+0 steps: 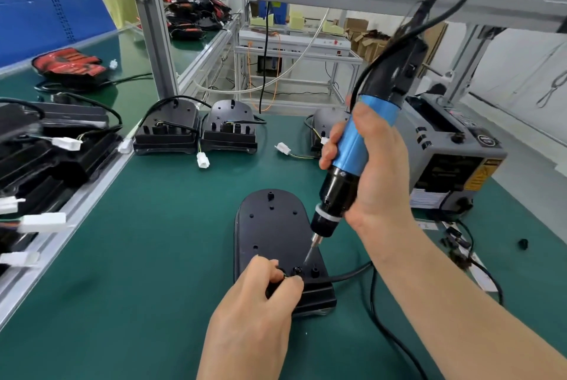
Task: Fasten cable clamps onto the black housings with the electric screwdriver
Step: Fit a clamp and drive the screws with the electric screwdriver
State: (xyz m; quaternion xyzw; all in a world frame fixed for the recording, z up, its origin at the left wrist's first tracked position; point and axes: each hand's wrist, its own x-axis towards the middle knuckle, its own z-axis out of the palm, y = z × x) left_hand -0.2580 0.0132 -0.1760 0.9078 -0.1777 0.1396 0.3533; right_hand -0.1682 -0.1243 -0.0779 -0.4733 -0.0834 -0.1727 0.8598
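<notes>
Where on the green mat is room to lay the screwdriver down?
Bare mat lies left of the near housing, up to the aluminium rail, and ahead of it, before two rear housings. Right side is crowded: cables, tape dispenser.

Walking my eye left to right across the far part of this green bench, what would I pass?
Piled black housings → black housing → neighbouring housing → loose white connector → electric screwdriver → grey machine.
</notes>
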